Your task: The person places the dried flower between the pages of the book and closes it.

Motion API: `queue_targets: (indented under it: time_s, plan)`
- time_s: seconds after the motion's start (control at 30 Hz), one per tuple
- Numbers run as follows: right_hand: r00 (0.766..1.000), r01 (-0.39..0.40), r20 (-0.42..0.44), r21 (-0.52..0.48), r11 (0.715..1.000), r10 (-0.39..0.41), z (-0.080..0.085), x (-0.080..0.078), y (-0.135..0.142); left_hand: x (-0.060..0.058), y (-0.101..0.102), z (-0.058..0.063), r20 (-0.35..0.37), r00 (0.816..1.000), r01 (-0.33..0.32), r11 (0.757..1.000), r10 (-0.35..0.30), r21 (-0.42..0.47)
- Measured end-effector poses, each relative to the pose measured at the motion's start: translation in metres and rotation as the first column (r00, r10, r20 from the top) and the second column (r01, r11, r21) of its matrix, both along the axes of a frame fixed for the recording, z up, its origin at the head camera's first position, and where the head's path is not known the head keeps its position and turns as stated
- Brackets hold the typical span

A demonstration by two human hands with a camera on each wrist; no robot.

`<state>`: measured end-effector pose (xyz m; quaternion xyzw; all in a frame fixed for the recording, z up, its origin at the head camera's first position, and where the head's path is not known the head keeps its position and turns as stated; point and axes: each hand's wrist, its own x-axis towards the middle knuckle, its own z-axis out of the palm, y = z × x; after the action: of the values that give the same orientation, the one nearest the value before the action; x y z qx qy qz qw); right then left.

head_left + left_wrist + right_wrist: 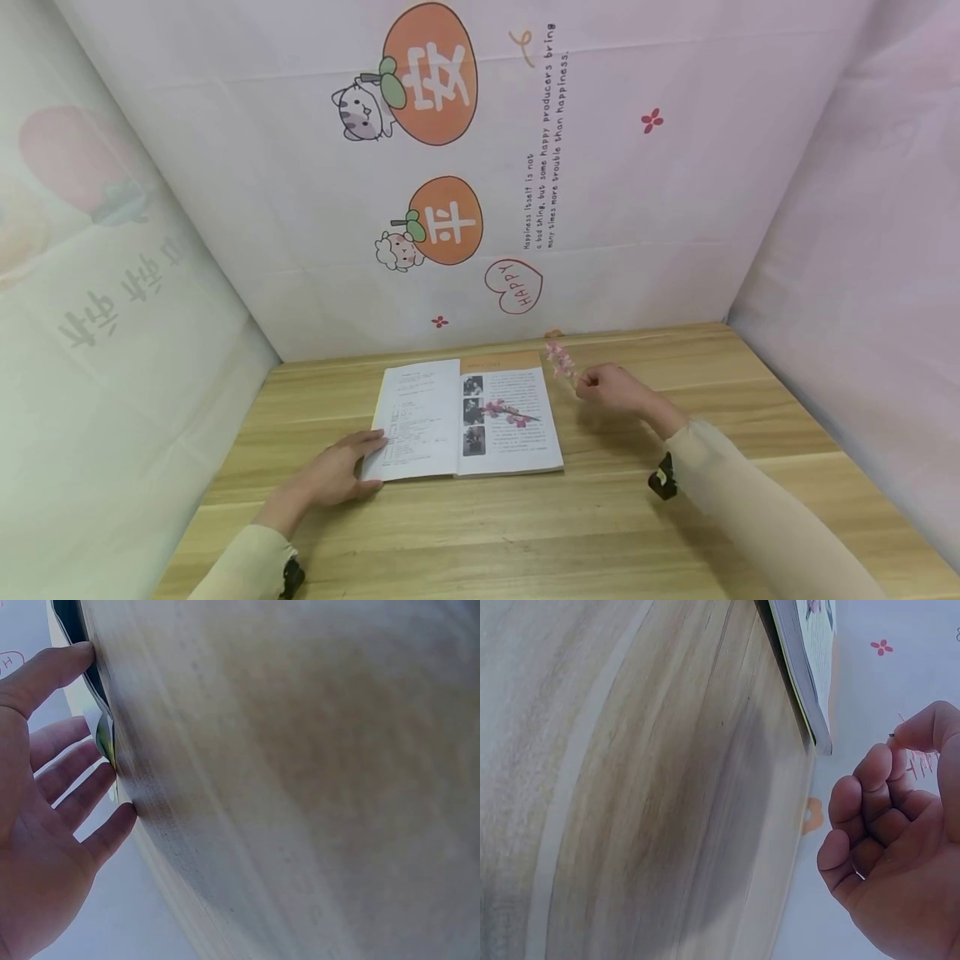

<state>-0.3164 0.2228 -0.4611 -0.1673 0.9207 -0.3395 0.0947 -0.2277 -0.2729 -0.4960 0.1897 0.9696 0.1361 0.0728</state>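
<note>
An open book (420,458) lies on the wooden table, with printed text on both pages and small photos on the right one. My left hand (335,471) rests at the book's left edge, fingers extended and touching it; the left wrist view shows the same hand (56,780) with its fingers spread. Across the right page lies a sprig of pink flowers (508,413). To the right of the book, my right hand (618,389) pinches a second pink flower sprig (559,358) by its stem. In the right wrist view, thumb and forefinger of that hand (900,825) meet.
The wooden table (525,533) reaches back to a white printed cloth wall (622,233). More cloth hangs at the left (112,350) and right (847,250) sides. Black straps sit at both cuffs.
</note>
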Motion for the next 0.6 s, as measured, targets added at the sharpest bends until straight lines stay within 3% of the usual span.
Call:
queue_targets:
  time_s: [0.6]
  plan:
    - [1.000,-0.001,0.001,0.019,1.000,0.001,0.0030,0.0021,-0.0088,-0.0014,0.0000,-0.0006,-0.001,1.000,0.007,1.000,-0.007,0.003]
